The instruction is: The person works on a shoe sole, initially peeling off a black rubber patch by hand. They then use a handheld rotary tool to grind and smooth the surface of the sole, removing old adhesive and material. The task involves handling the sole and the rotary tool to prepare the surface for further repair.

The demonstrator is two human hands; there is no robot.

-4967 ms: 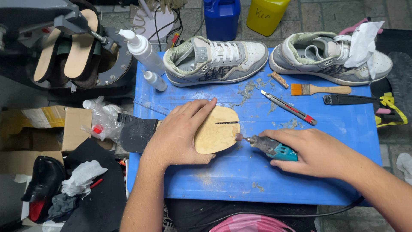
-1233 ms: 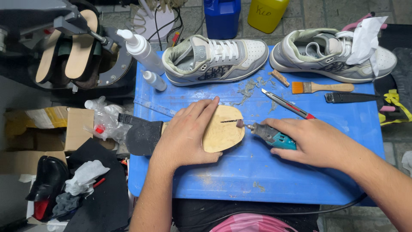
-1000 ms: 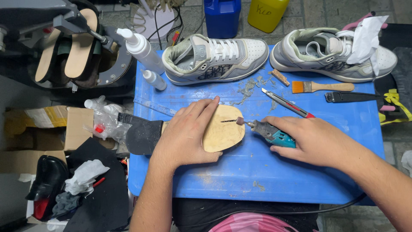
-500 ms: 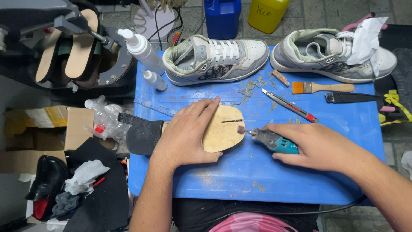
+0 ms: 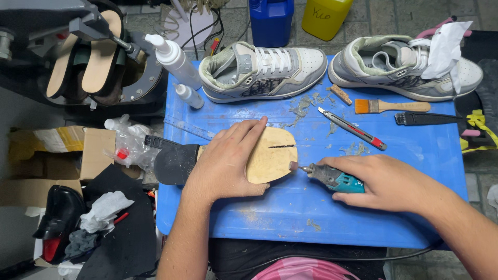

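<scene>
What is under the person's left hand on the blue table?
The left hand presses flat on a tan wooden sole piece with a slit. How far the piece runs beneath the palm is covered.

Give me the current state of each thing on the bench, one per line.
Left hand: flat on the tan sole piece.
Right hand: grip closed on the teal rotary tool.
Tool bit: at the sole piece's edge.
Utility knife: lying loose.
Brush: lying loose.
Two sneakers: upright.

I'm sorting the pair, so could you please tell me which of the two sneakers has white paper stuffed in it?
The right-hand sneaker, beyond the paintbrush; the left-hand sneaker has none.
</scene>
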